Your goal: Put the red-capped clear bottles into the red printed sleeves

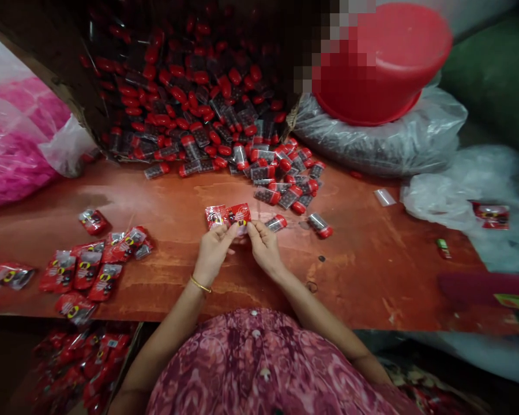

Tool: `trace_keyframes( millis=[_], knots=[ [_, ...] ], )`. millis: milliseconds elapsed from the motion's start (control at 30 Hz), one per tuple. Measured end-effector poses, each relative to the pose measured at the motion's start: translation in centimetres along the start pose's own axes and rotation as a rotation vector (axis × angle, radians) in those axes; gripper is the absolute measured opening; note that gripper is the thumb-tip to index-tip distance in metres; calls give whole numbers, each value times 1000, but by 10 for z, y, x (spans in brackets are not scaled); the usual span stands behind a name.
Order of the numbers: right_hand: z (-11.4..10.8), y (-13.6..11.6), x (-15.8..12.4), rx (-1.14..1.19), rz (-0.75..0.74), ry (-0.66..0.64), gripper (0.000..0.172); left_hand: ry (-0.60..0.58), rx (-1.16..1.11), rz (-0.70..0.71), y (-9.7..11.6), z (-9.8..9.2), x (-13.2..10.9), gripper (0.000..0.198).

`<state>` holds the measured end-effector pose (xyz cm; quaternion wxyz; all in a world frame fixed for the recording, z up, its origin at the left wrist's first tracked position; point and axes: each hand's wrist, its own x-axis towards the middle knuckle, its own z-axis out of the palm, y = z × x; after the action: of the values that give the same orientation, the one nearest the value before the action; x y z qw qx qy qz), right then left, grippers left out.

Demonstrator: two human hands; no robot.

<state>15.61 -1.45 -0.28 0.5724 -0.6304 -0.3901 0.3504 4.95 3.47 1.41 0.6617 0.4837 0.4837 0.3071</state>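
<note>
The left hand (214,251) and right hand (264,248) nearly meet, thumbs and fingers pinching the lower edge of a red packet (241,212). It is small and glossy, with dark and yellow print. More red wrapping (215,214) shows beside it, above the left hand; whether the two are joined I cannot tell. Just beyond the right hand lie clear red-capped tubes (290,196) with dark contents, more filling the carton (64,75) ahead. Finished-looking packets (87,270) cluster left of the hands.
</note>
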Motion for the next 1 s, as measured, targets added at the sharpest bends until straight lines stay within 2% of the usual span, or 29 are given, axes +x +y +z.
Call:
trace_keyframes(
  millis=[33,133,267,333,433,567,633,733,833,900,1000],
  knots=[
    [-1,0,-2,5,8,-30,31,-17,-40,-24,0,0,0,37],
    [-3,1,-5,1,25,-78,34,57,-82,29,-1,1,2,30],
    [-7,4,-4,-133,-50,-26,34,50,48,129,-5,3,2,25],
    [-9,6,-2,-227,-113,16,33,51,61,130,-7,6,1,25],
    [-13,7,1,-328,-170,10,32,28,-106,76,-5,11,-1,29],
    [-23,2,4,-483,-211,-110,34,-43,-286,-81,1,12,-3,40],
    [-29,-2,6,-625,-148,-69,36,-9,-278,-105,2,9,-2,40],
    [-37,-6,9,-925,114,120,37,100,-313,-88,2,5,2,40],
    [-44,-3,10,-1125,296,227,48,110,-389,-165,3,1,4,41],
    [-49,3,7,-1157,267,212,51,65,-423,-230,5,0,5,41],
    [-60,16,1,-1136,87,132,44,9,-454,-289,7,-2,4,39]
  ],
)
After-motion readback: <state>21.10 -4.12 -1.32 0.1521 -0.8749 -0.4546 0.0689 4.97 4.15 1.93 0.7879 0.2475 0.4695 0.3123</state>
